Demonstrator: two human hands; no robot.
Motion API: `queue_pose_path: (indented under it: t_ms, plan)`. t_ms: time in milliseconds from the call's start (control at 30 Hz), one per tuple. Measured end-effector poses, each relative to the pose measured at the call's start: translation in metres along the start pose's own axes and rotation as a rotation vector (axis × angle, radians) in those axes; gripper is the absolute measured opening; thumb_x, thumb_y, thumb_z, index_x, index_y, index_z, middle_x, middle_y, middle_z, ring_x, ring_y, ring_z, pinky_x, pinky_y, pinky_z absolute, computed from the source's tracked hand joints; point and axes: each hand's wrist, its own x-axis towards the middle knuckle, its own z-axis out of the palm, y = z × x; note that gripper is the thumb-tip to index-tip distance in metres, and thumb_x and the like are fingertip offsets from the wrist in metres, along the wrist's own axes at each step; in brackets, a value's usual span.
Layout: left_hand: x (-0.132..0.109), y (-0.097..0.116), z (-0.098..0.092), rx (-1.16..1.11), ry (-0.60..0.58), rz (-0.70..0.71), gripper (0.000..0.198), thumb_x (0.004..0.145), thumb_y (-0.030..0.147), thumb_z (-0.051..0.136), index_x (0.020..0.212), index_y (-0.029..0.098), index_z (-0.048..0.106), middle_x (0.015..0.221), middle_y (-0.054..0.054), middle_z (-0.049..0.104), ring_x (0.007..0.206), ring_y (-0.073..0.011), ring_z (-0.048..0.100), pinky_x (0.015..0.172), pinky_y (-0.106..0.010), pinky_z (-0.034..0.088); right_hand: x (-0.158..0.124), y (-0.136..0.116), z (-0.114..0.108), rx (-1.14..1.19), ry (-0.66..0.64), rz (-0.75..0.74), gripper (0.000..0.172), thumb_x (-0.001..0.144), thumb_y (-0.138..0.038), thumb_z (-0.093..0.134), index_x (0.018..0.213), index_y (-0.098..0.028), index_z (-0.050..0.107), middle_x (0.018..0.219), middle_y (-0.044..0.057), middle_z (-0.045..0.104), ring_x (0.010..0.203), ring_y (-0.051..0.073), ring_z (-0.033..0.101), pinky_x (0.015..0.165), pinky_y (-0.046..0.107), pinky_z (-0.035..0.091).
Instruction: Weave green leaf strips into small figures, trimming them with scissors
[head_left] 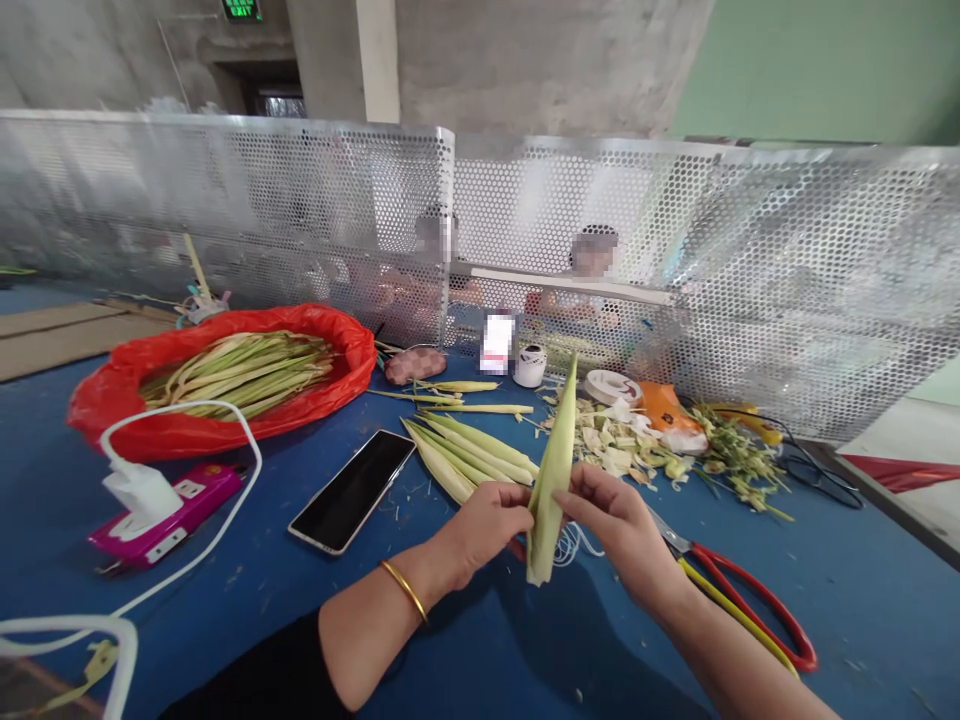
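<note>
A pale green corn husk (553,470) stands upright between my hands, its pointed tip away from me. My left hand (484,525) pinches its left edge low down, thumb in front. On the right edge, my right hand (611,510) grips it between thumb and fingers. More husks (469,450) lie fanned out on the blue table just beyond my left hand. A loose coil of white cord (574,545) shows behind the held husk. Scissors with red and yellow handles (739,590) lie beside my right forearm, their blades partly hidden by it.
A red plastic bag (352,350) of green strips stands back left, near a purple power strip (169,515). A black-screened phone (352,490) lies left of the husks. Trimmed scraps (615,440) and a tape roll (613,386) lie right. Behind the perforated metal partition (300,200) sit two people.
</note>
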Motion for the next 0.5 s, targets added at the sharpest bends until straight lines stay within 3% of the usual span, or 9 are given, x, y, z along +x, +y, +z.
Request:
queue_pose_path:
  t_ms: [100, 267, 433, 500]
  plan:
    - [0.000, 0.001, 0.002, -0.070, 0.028, -0.037, 0.023, 0.069, 0.022, 0.055, 0.080, 0.015, 0.074, 0.072, -0.004, 0.069, 0.064, -0.0157, 0.059, 0.058, -0.026, 0.048, 0.002, 0.003, -0.003, 0.014, 0.023, -0.025, 0.030, 0.074, -0.046, 0.072, 0.068, -0.019, 0.062, 0.064, 0.000, 0.059, 0.062, 0.016, 0.054, 0.062, 0.028, 0.045]
    - [0.003, -0.003, 0.003, -0.042, 0.090, 0.045, 0.016, 0.073, 0.028, 0.059, 0.079, 0.015, 0.067, 0.070, -0.002, 0.066, 0.062, -0.0144, 0.057, 0.057, -0.025, 0.046, 0.003, 0.011, -0.003, -0.018, 0.080, 0.007, 0.034, 0.075, -0.051, 0.070, 0.070, -0.018, 0.060, 0.061, -0.001, 0.057, 0.059, 0.014, 0.053, 0.058, 0.026, 0.043]
    - [0.000, -0.007, 0.002, 0.461, 0.361, 0.301, 0.010, 0.072, 0.026, 0.063, 0.067, 0.018, 0.063, 0.060, 0.001, 0.059, 0.060, -0.0136, 0.052, 0.054, -0.023, 0.038, 0.003, 0.030, 0.005, -0.190, 0.152, 0.050, 0.037, 0.061, -0.044, 0.082, 0.077, -0.019, 0.061, 0.063, 0.000, 0.062, 0.056, 0.016, 0.055, 0.049, 0.026, 0.041]
    - [-0.001, -0.008, 0.001, 0.571, 0.386, 0.354, 0.007, 0.073, 0.021, 0.060, 0.068, 0.018, 0.063, 0.061, 0.001, 0.061, 0.059, -0.0131, 0.053, 0.056, -0.022, 0.037, 0.005, 0.034, 0.007, -0.170, 0.119, 0.083, 0.036, 0.063, -0.042, 0.081, 0.083, -0.018, 0.063, 0.067, 0.001, 0.065, 0.059, 0.018, 0.058, 0.049, 0.026, 0.044]
